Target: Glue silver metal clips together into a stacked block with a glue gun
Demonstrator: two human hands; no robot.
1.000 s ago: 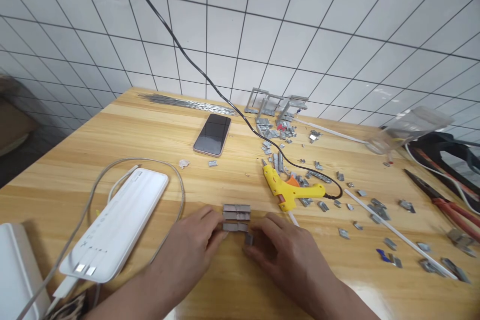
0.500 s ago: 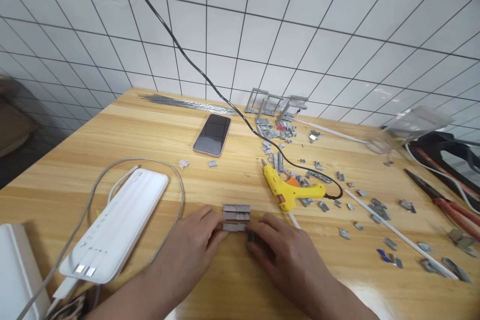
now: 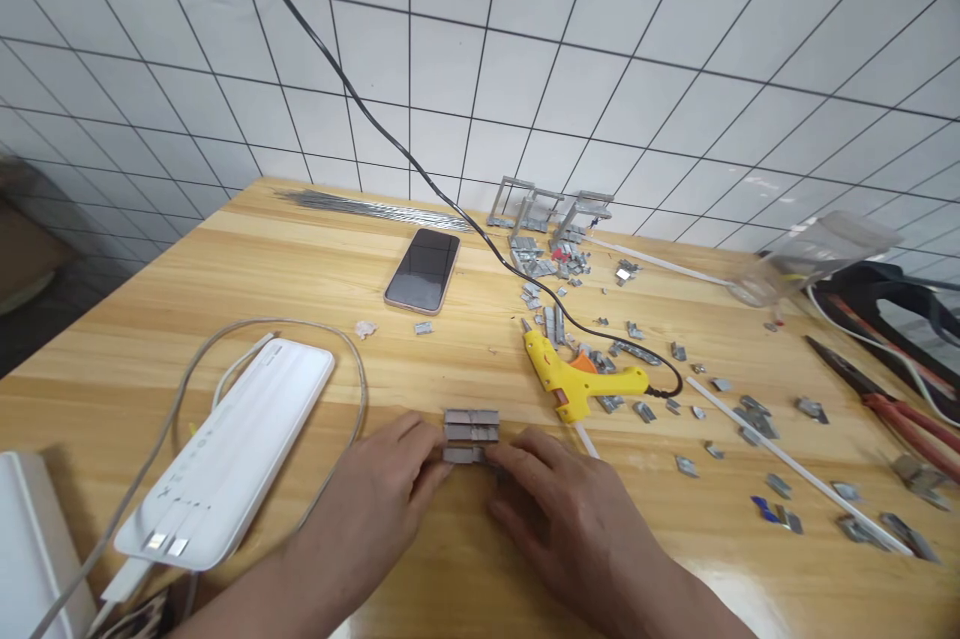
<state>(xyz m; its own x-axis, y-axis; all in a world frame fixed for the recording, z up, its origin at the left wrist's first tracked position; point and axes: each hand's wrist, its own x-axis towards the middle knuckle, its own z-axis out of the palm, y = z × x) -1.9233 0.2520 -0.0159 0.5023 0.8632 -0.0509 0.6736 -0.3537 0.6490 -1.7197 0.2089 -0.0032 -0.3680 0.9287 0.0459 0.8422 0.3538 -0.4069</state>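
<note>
Three short grey staple strips [image 3: 471, 424] lie side by side on the wooden table [image 3: 285, 269], just in front of me. My left hand [image 3: 375, 504] rests on the table, its curled fingertips holding the left end of the nearest strip. My right hand [image 3: 570, 509] lies opposite, fingers pressed together against that strip's right end. They cover a small grey metal piece, which is hidden now.
A yellow glue gun [image 3: 574, 379] with a black cord lies behind my right hand among several loose metal clips. Also on the table are a phone [image 3: 424, 269], a white power bank [image 3: 232, 449] with its cable, red-handled pliers [image 3: 892, 409], a white glue stick [image 3: 787, 464] and thin rods [image 3: 375, 209].
My right hand has slid left, bringing the small grey piece up to the right end of the nearest strip and covering it. My left hand has stayed put.
</note>
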